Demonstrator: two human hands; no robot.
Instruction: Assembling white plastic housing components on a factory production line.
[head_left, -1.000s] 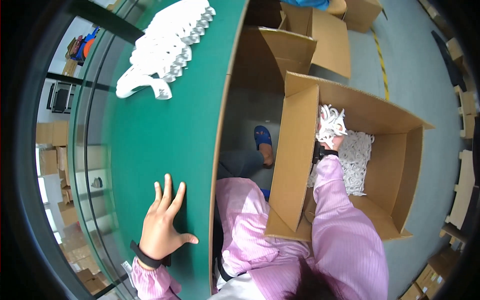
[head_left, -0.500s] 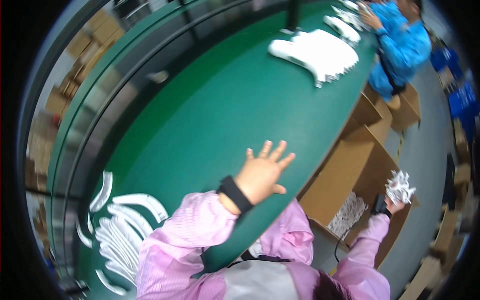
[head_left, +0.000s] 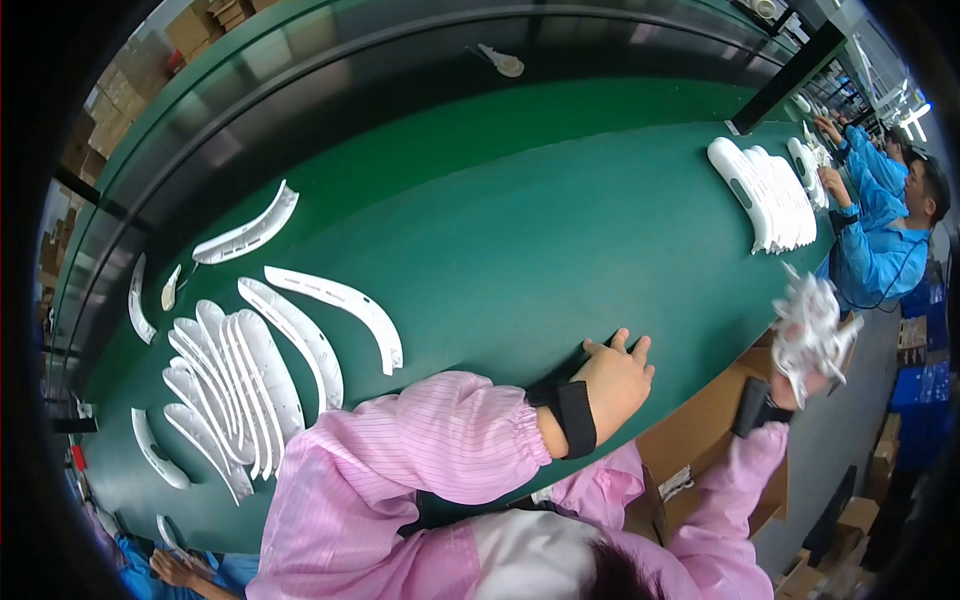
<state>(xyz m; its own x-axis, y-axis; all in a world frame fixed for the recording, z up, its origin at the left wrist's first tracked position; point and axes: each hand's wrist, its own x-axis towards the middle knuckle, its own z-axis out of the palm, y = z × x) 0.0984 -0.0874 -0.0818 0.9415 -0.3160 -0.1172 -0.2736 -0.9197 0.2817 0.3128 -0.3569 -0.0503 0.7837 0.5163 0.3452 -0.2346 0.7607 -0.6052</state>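
Note:
My left hand [head_left: 612, 385] is on the green table [head_left: 480, 250] near its front edge, fingers stretched out and holding nothing. A black band circles that wrist. Beyond the table edge on the right, my right hand [head_left: 787, 390] grips a bunch of small white plastic parts [head_left: 812, 325], blurred by motion. The bunch hides most of that hand's fingers. Below it stands an open cardboard box [head_left: 690, 425], with small white pieces [head_left: 676, 484] visible inside.
Curved white plastic shells [head_left: 262, 375] lie fanned out at left, several more apart around them. A row of white shells [head_left: 770, 195] is at far right, near a black post [head_left: 790, 75]. Co-workers in blue [head_left: 885, 250] work beyond it; another person's hands [head_left: 175, 568] show at lower left.
The view has swung left, showing more shells. My right hand has risen from over the box with the white bunch. My left hand's spread fingers have drawn closer together, nearer the table edge.

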